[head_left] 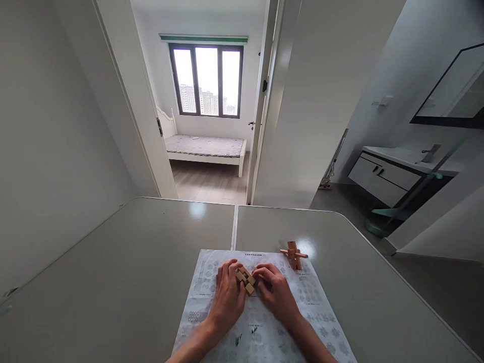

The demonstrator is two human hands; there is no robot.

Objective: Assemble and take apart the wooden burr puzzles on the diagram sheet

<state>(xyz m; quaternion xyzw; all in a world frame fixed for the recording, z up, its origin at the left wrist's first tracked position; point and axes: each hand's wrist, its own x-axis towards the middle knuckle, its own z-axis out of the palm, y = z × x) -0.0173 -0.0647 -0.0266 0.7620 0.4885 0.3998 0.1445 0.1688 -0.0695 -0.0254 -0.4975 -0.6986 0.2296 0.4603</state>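
Between my two hands lies a wooden block puzzle (pixel 245 278), several light-brown pieces fitted side by side with a small dark gap in the middle. My left hand (pixel 228 290) grips its left side, fingers over the top edge and thumb at the lower edge. At the right side, the bent fingers of my right hand (pixel 275 290) come together at the puzzle's edge; whether they pinch a piece is hidden. Beneath both hands spreads a printed instruction sheet (pixel 260 343) with rows of small diagrams. A reddish-brown wooden cross-shaped puzzle (pixel 293 255) rests at the sheet's upper right corner.
The grey table (pixel 132 282) has a pale seam (pixel 234 227) down its far half and rounded far corners. Beyond it are an open doorway, a bed (pixel 206 146) and a window. A washbasin cabinet (pixel 389 171) stands off to the right.
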